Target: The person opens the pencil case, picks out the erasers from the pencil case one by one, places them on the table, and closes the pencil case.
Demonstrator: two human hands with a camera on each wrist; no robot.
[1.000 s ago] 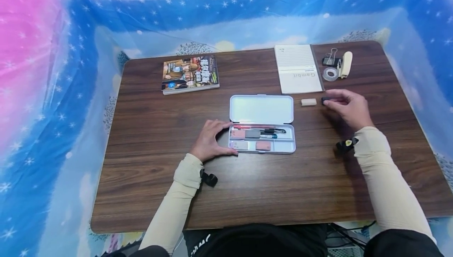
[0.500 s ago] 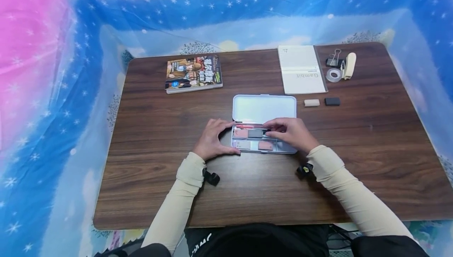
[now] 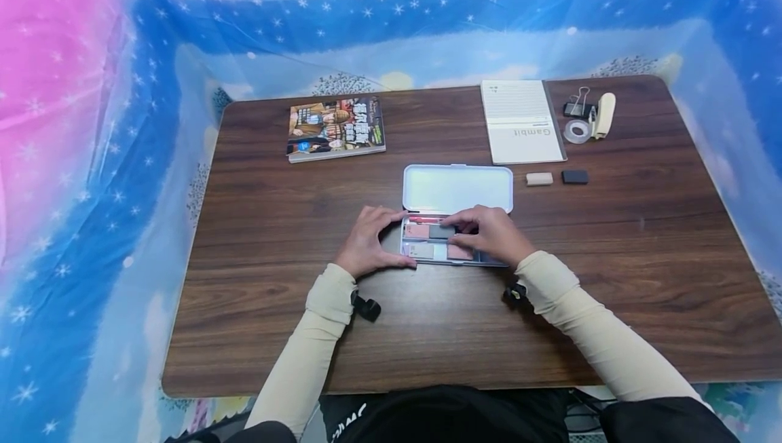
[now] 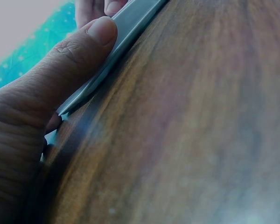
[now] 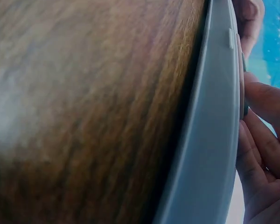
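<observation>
The right hand (image 3: 493, 234), a second ago at the dark eraser (image 3: 575, 177) right of centre, now bends over the opened pencil case (image 3: 458, 188) mid-frame, fingertips at the grey eraser (image 3: 441, 232), whether pinching I cannot tell; the left hand (image 3: 369, 243) grips the case's left end, thumb and fingers spread; the upper-right notebook (image 3: 522, 107) reads "Gambit", upside down.

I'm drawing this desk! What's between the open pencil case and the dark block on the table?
A small white block lies between the open pencil case and the dark block, on the brown table. The head view shows it.
</observation>
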